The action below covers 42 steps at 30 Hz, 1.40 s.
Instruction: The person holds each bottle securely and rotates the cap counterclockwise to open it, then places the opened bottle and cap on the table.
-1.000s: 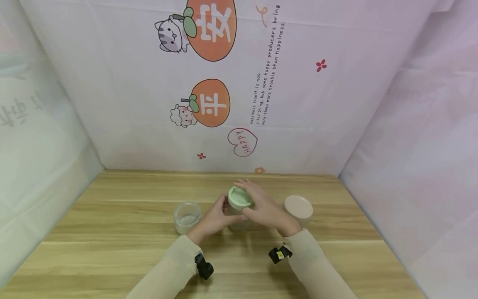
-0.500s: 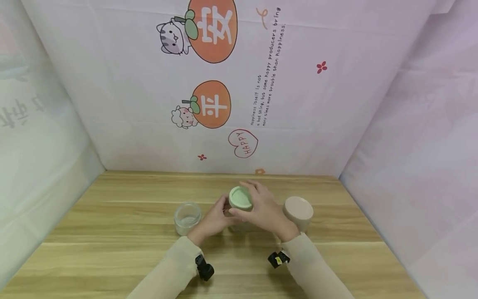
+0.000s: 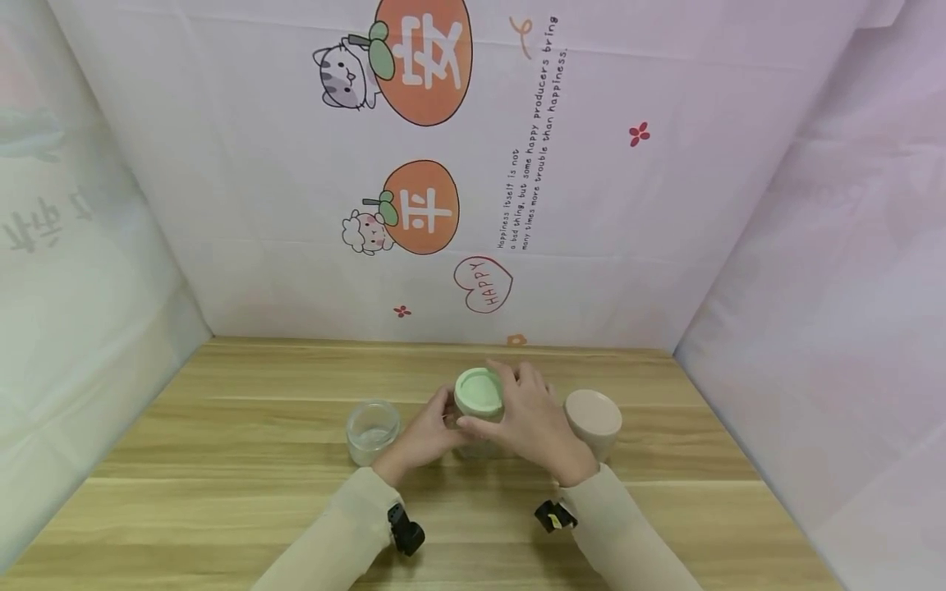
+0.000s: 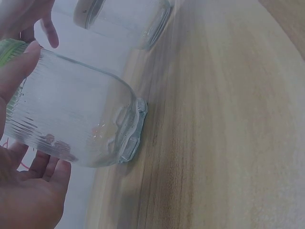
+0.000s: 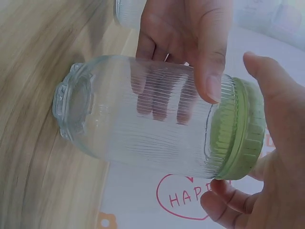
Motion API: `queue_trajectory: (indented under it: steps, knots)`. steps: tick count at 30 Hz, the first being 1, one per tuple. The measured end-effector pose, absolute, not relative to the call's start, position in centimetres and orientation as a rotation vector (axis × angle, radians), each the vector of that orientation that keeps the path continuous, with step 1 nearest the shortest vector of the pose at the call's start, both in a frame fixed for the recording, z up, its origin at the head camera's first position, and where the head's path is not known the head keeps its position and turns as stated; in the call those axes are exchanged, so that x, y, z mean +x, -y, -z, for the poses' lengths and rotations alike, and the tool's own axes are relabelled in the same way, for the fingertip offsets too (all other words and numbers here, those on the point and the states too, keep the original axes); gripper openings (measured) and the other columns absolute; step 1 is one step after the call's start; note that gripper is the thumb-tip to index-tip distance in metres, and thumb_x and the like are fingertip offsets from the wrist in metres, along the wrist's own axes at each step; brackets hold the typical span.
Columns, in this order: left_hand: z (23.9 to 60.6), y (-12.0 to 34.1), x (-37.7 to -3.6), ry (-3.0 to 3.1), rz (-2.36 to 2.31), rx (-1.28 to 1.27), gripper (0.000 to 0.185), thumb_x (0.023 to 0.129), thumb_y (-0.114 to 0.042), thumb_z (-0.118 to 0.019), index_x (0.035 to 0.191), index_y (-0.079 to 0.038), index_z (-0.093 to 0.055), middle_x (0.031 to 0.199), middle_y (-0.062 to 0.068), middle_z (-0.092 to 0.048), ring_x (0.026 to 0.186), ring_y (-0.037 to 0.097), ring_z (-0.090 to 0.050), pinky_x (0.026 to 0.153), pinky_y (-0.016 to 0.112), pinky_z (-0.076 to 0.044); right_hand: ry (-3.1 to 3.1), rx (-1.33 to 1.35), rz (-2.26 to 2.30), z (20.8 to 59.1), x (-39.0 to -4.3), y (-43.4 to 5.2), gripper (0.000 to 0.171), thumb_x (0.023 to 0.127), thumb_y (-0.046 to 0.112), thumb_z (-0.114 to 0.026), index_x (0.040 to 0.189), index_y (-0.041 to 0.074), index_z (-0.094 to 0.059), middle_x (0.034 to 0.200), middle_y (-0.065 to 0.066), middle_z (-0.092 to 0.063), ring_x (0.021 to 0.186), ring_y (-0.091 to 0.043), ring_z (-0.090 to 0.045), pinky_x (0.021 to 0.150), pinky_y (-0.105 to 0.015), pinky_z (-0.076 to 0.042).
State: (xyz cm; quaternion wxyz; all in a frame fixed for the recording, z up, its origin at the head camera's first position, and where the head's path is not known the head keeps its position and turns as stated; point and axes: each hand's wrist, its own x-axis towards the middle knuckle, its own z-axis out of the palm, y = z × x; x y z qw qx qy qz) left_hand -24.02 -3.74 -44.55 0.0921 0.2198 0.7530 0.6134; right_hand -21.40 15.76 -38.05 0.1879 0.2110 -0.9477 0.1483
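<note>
A ribbed glass jar with a green screw lid stands between my hands, its scalloped base at the tabletop. My left hand grips the jar's upper body, the thumb on the near side and the fingers behind the glass. Around the lid curls my right hand, its thumb at the near edge and its fingers at the far right edge. In the right wrist view the lid sits on the jar's mouth, and that hand's fingers lie right at its lower edge.
To the left stands a glass jar with its mouth uncovered. On the right, behind my right wrist, is another jar with a beige lid. The wooden table meets a printed white cloth wall at the back and sides.
My right hand has turned about the lid: its thumb shifted left along the near edge and its fingers swung right, baring more of the lid's top. My left hand keeps its grip.
</note>
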Motion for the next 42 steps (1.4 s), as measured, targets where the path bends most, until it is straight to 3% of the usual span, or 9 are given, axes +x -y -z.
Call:
queue_trajectory:
  steps: [13, 29, 42]
  knots:
    - [44.6, 3.6, -24.2, -2.246, -1.829, 0.647, 0.082, 0.089, -0.028, -0.079, 0.153, -0.008, -0.031, 0.149, 0.012, -0.042, 0.139, 0.03, -0.038, 0.116, 0.051, -0.029, 2.676, 0.628, -0.505, 38.1, -21.6, -16.2, 0.082, 0.084, 0.058, -0.071, 0.148, 0.011, -0.047, 0.111, -0.011, -0.055, 0.09, -0.02, -0.051, 0.072, -0.037, -0.047]
    - [44.6, 3.6, -24.2, -2.241, -1.838, 0.629, 0.083, 0.085, -0.028, -0.083, 0.151, -0.01, -0.035, 0.146, 0.012, -0.044, 0.138, 0.032, -0.039, 0.114, 0.054, -0.031, 2.685, 0.692, -0.805, 37.6, -22.0, -16.7, 0.084, 0.082, 0.04, -0.077, 0.153, 0.014, -0.04, 0.121, -0.012, -0.048, 0.098, -0.022, -0.053, 0.074, -0.039, -0.055]
    - [44.4, 3.5, -24.2, -2.286, -1.776, 0.587, 0.092, 0.082, -0.041, -0.084, 0.153, -0.013, -0.032, 0.148, 0.009, -0.042, 0.139, 0.032, -0.037, 0.114, 0.052, -0.032, 2.7, 0.667, -0.913, 36.9, -21.8, -17.4, 0.093, 0.077, 0.03, -0.078, 0.157, 0.031, -0.03, 0.126, -0.013, -0.044, 0.094, -0.024, -0.058, 0.073, -0.036, -0.056]
